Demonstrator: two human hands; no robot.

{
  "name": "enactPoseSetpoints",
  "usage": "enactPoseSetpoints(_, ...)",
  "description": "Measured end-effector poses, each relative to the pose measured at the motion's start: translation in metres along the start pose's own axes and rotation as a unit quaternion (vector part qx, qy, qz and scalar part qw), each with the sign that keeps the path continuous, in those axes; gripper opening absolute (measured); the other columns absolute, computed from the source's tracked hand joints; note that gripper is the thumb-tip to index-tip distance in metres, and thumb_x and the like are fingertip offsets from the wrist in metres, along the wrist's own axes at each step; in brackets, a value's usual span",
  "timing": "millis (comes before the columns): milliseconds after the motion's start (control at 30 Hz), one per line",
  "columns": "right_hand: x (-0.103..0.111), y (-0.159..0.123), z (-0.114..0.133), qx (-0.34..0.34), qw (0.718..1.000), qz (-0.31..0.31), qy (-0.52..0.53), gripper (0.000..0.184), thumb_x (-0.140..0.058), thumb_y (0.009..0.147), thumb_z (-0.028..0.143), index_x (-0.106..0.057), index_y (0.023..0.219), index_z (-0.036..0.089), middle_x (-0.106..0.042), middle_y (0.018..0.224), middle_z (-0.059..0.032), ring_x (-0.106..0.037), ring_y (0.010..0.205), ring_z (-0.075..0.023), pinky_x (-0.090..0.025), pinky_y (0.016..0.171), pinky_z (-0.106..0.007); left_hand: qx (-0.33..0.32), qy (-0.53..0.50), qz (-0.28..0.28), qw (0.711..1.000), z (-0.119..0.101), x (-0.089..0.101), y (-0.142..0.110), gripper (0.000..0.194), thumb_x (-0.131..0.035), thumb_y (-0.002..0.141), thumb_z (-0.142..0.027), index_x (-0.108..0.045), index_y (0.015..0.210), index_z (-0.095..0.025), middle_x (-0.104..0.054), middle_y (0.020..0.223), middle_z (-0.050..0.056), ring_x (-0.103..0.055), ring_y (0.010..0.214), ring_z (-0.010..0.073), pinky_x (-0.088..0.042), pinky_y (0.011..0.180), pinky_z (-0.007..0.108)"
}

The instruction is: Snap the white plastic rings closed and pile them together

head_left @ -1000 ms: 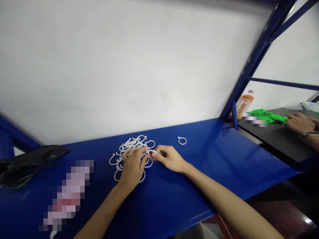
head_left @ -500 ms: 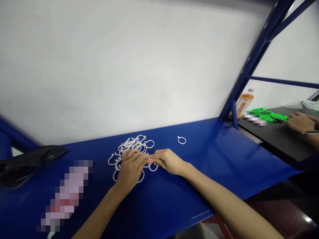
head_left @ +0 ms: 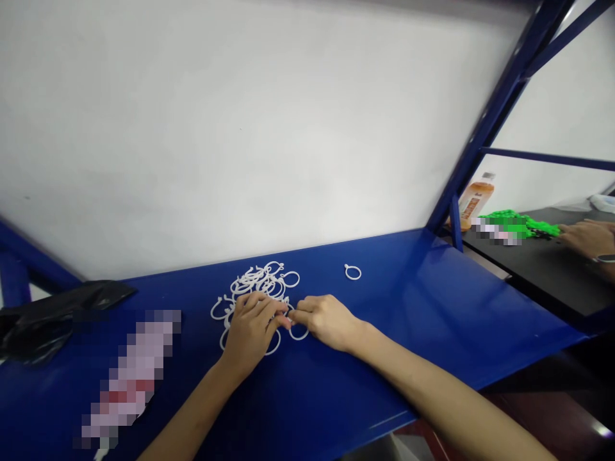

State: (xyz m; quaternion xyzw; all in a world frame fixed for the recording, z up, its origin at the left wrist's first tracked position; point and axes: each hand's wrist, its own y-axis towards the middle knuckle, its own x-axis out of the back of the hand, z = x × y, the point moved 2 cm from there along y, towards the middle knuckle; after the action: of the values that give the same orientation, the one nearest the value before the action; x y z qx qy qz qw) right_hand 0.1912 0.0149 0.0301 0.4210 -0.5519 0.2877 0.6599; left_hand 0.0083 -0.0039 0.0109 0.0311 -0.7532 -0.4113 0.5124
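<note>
Bag of black plastic (head_left: 86,298), slack and creased, at the left of the blue table (head_left: 384,320). Right and nearer, a pale packet (head_left: 137,371), blurred out; contents unreadable. Next, the pile of white rings (head_left: 257,275), towards the far side, loosely overlapped, part running under the left hand (head_left: 252,322). That hand is palm down, fingers bunched, index and thumb tips reaching right with a little space between them; whether they pinch anything, cannot tell. Just right of those tips, one thin white ring (head_left: 298,339), low over the table, its upper part covered by fingers. Right hand (head_left: 329,322) meets it from the other side, fingers folded, thumb hidden; looks like a fingertip hold on the ring's upper part, but the contact is out of sight. Judgement on handling: very light, probably smooth plastic, springy rather than soft, slim enough to roll or slip between fingertips. Best hold is likely the thicker knobbed end, with the hoop steadied close by; a hard squeeze across the hoop could bend it, and neighbours in the pile may snag. Farther right, a single ring (head_left: 353,280) lies flat, well apart from the pile, its small knob to the far left; easy to pick by the rim. Beyond, at far right, a bottle (head_left: 473,205), a green heap (head_left: 504,219) and a co-worker's hand (head_left: 589,238).
</note>
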Motion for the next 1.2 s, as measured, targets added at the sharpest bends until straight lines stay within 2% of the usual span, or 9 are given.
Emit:
enactPoseSetpoints(100,0.001,0.001,-0.007,-0.025,1.0,0.002,-0.011,0.018,-0.051,0.1,0.021,-0.066,0.11,0.018,-0.069,0.091,-0.0053,-0.061,0.081,-0.0161,-0.041,0.066,-0.025,0.008,0.024,0.005,1.0,-0.004,-0.001,0.005,0.013,-0.055,0.096,-0.023,-0.065,0.087,-0.024,-0.073,0.085,0.0,-0.06,0.087,0.0219,-0.039,0.086,0.04)
enactPoseSetpoints(167,0.005,0.0,-0.019,-0.068,0.998,-0.004,-0.014,0.021,-0.053,0.1,0.022,-0.063,0.118,0.02,-0.071,0.095,-0.0063,-0.063,0.086,-0.0178,-0.043,0.069,-0.026,0.02,0.043,0.027,0.998,-0.008,-0.004,0.008,0.011,-0.059,0.094,-0.03,-0.065,0.09,-0.023,-0.072,0.088,0.002,-0.058,0.089,0.0234,-0.039,0.085,0.04)
enactPoseSetpoints(233,0.011,-0.004,-0.039,-0.162,0.986,-0.023,-0.011,0.026,-0.054,0.1,0.024,-0.057,0.125,0.02,-0.073,0.097,-0.0071,-0.066,0.087,-0.019,-0.045,0.07,-0.026,0.024,0.053,0.06,0.996,-0.011,-0.006,0.009,0.017,-0.063,0.091,-0.039,-0.065,0.091,-0.023,-0.069,0.091,0.004,-0.057,0.091,0.0247,-0.039,0.085,0.041)
enactPoseSetpoints(300,0.017,-0.013,-0.062,-0.284,0.958,-0.042,-0.018,0.025,-0.053,0.1,0.028,-0.057,0.124,0.022,-0.073,0.099,-0.0069,-0.068,0.085,-0.0193,-0.046,0.068,-0.026,0.02,0.052,0.095,0.994,-0.013,-0.008,0.007,0.018,-0.065,0.089,-0.042,-0.065,0.09,-0.023,-0.068,0.092,0.003,-0.056,0.093,0.0251,-0.037,0.087,0.042)
enactPoseSetpoints(367,0.02,-0.022,-0.082,-0.375,0.925,-0.04,-0.038,0.019,-0.052,0.1,0.031,-0.061,0.115,0.023,-0.073,0.102,-0.0064,-0.069,0.086,-0.0198,-0.046,0.068,-0.026,0.017,0.043,0.124,0.991,-0.012,-0.008,0.004,0.012,-0.065,0.089,-0.036,-0.065,0.088,-0.024,-0.067,0.091,0.002,-0.055,0.094,0.0245,-0.036,0.087,0.043)
enactPoseSetpoints(433,0.02,-0.03,-0.096,-0.421,0.905,-0.028,-0.053,0.018,-0.05,0.1,0.031,-0.064,0.109,0.023,-0.072,0.106,-0.0075,-0.069,0.09,-0.0205,-0.047,0.069,-0.027,0.014,0.035,0.138,0.99,-0.01,-0.008,0.002,0.005,-0.064,0.09,-0.028,-0.065,0.088,-0.024,-0.066,0.091,0.001,-0.055,0.094,0.0238,-0.035,0.087,0.042)
enactPoseSetpoints(667,0.01,-0.036,-0.107,-0.458,0.886,0.002,-0.066,0.028,-0.046,0.1,0.026,-0.072,0.1,0.017,-0.071,0.102,-0.0132,-0.069,0.091,-0.0232,-0.05,0.074,-0.03,-0.005,0.018,0.108,0.994,-0.01,-0.005,0.003,0.012,-0.058,0.091,-0.02,-0.067,0.083,-0.025,-0.067,0.091,0.002,-0.055,0.091,0.0222,-0.035,0.086,0.041)
enactPoseSetpoints(967,0.015,-0.041,-0.112,-0.493,0.865,-0.023,-0.096,0.038,-0.036,0.102,0.027,-0.072,0.105,0.016,-0.069,0.107,-0.0163,-0.06,0.109,-0.0283,-0.052,0.075,-0.032,-0.021,-0.031,0.073,0.997,-0.025,0.005,0.007,0.013,-0.054,0.093,-0.019,-0.061,0.083,-0.022,-0.065,0.086,0.001,-0.055,0.087,0.0193,-0.039,0.088,0.039)
enactPoseSetpoints(1200,0.012,-0.046,-0.119,-0.522,0.845,-0.027,-0.109,0.035,-0.038,0.098,0.018,-0.073,0.1,0.014,-0.067,0.104,-0.0188,-0.059,0.103,-0.0296,-0.051,0.076,-0.034,-0.011,-0.059,0.049,0.997,-0.027,0.004,0.008,0.017,-0.055,0.094,-0.022,-0.057,0.077,-0.021,-0.063,0.08,0.0,-0.054,0.081,0.017,-0.042,0.083,0.035)
